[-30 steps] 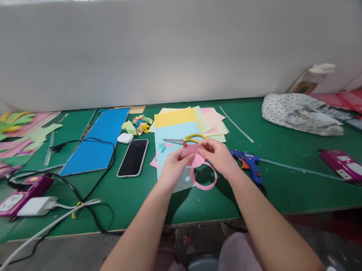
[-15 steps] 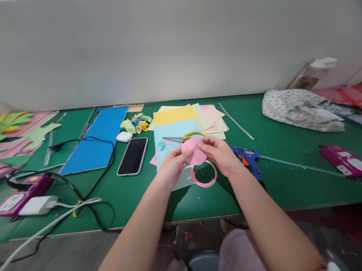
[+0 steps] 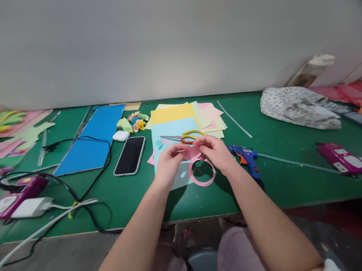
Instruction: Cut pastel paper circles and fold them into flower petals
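A small pink paper piece (image 3: pixel 192 152) is pinched between both hands over the paper stack. My left hand (image 3: pixel 170 163) grips its left side, and my right hand (image 3: pixel 215 153) grips its right side. The paper looks bent or tilted, with its edges partly behind the fingers. Scissors (image 3: pixel 184 138) with yellow and red handles lie just beyond the fingers on the light blue paper (image 3: pixel 176 129). Below the hands a pink paper ring (image 3: pixel 213 176) rests partly over the green tabletop. A blue glue gun (image 3: pixel 247 157) lies right of my right hand.
Left of the paper are a phone (image 3: pixel 129 156), a white case (image 3: pixel 121 135), small paper flowers (image 3: pixel 133 122), blue board (image 3: pixel 91 141) and cables by a purple power strip (image 3: pixel 20 196). A patterned cloth (image 3: pixel 293 107), bottle (image 3: pixel 311 72) and second purple strip (image 3: pixel 342 158) are at right.
The pink piece, flat and round-looking before, now appears folded or tilted between my fingers. More of the scissors' handles shows. The whole view has shifted slightly.
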Demonstrator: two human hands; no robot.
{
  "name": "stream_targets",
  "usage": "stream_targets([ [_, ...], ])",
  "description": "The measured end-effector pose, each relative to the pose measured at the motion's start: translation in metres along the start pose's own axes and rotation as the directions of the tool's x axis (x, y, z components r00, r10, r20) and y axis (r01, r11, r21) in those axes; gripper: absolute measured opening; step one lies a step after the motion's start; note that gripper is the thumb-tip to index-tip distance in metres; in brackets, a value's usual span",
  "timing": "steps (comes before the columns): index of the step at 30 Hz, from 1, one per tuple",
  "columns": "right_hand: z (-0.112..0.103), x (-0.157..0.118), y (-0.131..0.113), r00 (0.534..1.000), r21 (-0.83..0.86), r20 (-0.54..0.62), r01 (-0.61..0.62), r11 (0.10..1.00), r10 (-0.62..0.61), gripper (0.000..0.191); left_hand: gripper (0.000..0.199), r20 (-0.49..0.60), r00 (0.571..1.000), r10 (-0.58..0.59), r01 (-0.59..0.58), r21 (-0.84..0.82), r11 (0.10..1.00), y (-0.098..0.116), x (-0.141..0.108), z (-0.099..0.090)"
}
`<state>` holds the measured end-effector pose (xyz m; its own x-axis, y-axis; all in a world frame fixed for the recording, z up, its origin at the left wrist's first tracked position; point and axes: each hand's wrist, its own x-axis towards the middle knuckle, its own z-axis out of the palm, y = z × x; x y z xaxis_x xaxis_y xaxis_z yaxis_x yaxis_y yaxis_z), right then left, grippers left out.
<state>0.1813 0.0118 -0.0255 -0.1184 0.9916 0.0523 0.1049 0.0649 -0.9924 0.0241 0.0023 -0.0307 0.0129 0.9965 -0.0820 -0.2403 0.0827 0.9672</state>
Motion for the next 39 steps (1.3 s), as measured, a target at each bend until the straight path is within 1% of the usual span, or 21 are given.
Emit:
stream_targets([
  [4, -0.002, 0.001, 0.003, 0.999, 0.017, 0.048, -0.024, 1.0, 0.023, 0.015, 0.014, 0.018, 0.998, -0.053, 0.054, -0.059, 0.997, 0.004, 0.001, -0.005],
  [7, -0.001, -0.002, 0.0, 0.998, -0.047, 0.056, -0.022, 0.999, 0.024, 0.015, 0.014, 0.02, 0.996, -0.081, 0.082, -0.071, 0.994, 0.005, 0.001, -0.01],
  [9, 0.002, -0.005, -0.001, 0.999, -0.117, 0.048, 0.005, 0.993, 0.001, 0.012, 0.015, 0.023, 0.996, -0.09, 0.091, -0.046, 0.995, 0.004, 0.001, -0.012],
  [11, 0.006, -0.009, -0.001, 0.999, -0.198, 0.018, 0.043, 0.979, -0.04, 0.01, 0.019, 0.029, 0.996, -0.088, 0.088, 0.011, 0.996, 0.004, 0.002, -0.015],
  [13, 0.01, -0.011, 0.002, 0.996, -0.281, -0.036, 0.074, 0.957, -0.087, 0.011, 0.024, 0.029, 0.997, -0.067, 0.064, 0.094, 0.993, 0.004, 0.005, -0.02],
  [15, 0.011, -0.013, 0.007, 0.986, -0.362, -0.101, 0.085, 0.928, -0.129, 0.014, 0.028, 0.008, 1.0, -0.017, 0.015, 0.195, 0.981, 0.008, 0.011, -0.031],
  [17, 0.012, -0.013, 0.013, 0.973, -0.441, -0.158, 0.084, 0.893, -0.17, 0.017, 0.027, -0.047, 0.997, 0.059, -0.042, 0.314, 0.949, 0.015, 0.019, -0.048],
  [19, 0.013, -0.016, 0.018, 0.967, -0.51, -0.159, 0.095, 0.855, -0.201, 0.017, 0.026, -0.131, 0.983, 0.133, -0.061, 0.446, 0.893, 0.021, 0.029, -0.069],
  [21, 0.016, -0.024, 0.022, 0.966, -0.555, -0.132, 0.115, 0.824, -0.223, 0.016, 0.03, -0.179, 0.969, 0.17, -0.035, 0.581, 0.813, 0.023, 0.037, -0.089],
  [23, 0.019, -0.038, 0.027, 0.963, -0.583, -0.125, 0.123, 0.803, -0.238, 0.017, 0.031, -0.173, 0.97, 0.174, -0.002, 0.705, 0.709, 0.021, 0.044, -0.102],
  [24, 0.02, -0.048, 0.03, 0.959, -0.593, -0.139, 0.119, 0.797, -0.247, 0.019, 0.031, -0.156, 0.972, 0.174, 0.005, 0.758, 0.652, 0.019, 0.046, -0.106],
  [27, 0.016, -0.082, 0.041, 0.933, -0.615, -0.239, 0.069, 0.785, -0.269, 0.027, 0.032, -0.1, 0.98, 0.174, 0.004, 0.877, 0.48, 0.011, 0.05, -0.105],
  [29, 0.006, -0.105, 0.047, 0.909, -0.622, -0.314, 0.023, 0.783, -0.276, 0.028, 0.032, -0.079, 0.979, 0.189, 0.001, 0.925, 0.379, 0.007, 0.05, -0.101],
  [31, -0.006, -0.126, 0.051, 0.874, -0.623, -0.401, -0.041, 0.781, -0.275, 0.03, 0.032, -0.066, 0.975, 0.211, -0.001, 0.954, 0.3, 0.006, 0.05, -0.097],
  [33, -0.018, -0.141, 0.051, 0.846, -0.622, -0.46, -0.091, 0.778, -0.268, 0.031, 0.032, -0.055, 0.971, 0.232, -0.002, 0.971, 0.241, 0.006, 0.05, -0.096],
  [35, -0.029, -0.151, 0.048, 0.83, -0.621, -0.494, -0.128, 0.773, -0.259, 0.033, 0.032, -0.053, 0.965, 0.257, 0.003, 0.981, 0.192, 0.005, 0.05, -0.096],
  [39, -0.046, -0.155, 0.039, 0.799, -0.625, -0.55, -0.201, 0.754, -0.242, 0.038, 0.033, -0.04, 0.953, 0.301, 0.008, 0.994, 0.106, 0.001, 0.052, -0.098],
])
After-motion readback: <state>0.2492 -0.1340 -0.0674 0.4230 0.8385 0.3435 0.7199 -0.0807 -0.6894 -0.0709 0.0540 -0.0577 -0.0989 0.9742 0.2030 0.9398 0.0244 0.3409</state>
